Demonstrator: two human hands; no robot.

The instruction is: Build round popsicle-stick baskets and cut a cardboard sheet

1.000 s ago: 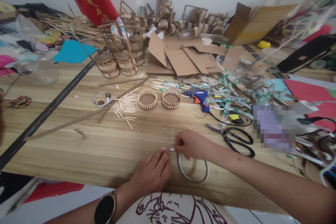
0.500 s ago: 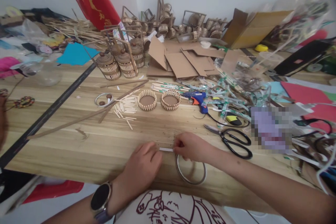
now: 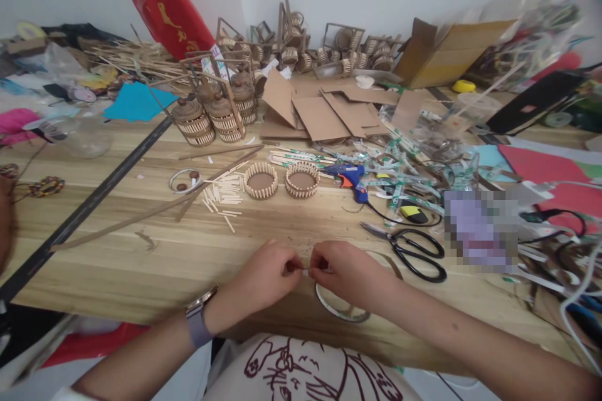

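The left hand (image 3: 269,272) and right hand (image 3: 348,274), fingertips pinched tight, each grip a short white strip (image 3: 305,272) spanning the small gap between them. A pale ring (image 3: 347,315) (partly covered by the right hand) sits on its near side.

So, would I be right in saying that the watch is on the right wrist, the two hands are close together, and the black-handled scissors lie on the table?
Not quite: the watch is on the left wrist, as the head view shows. The left hand and right hand are indeed close together, and the black-handled scissors do lie on the table.
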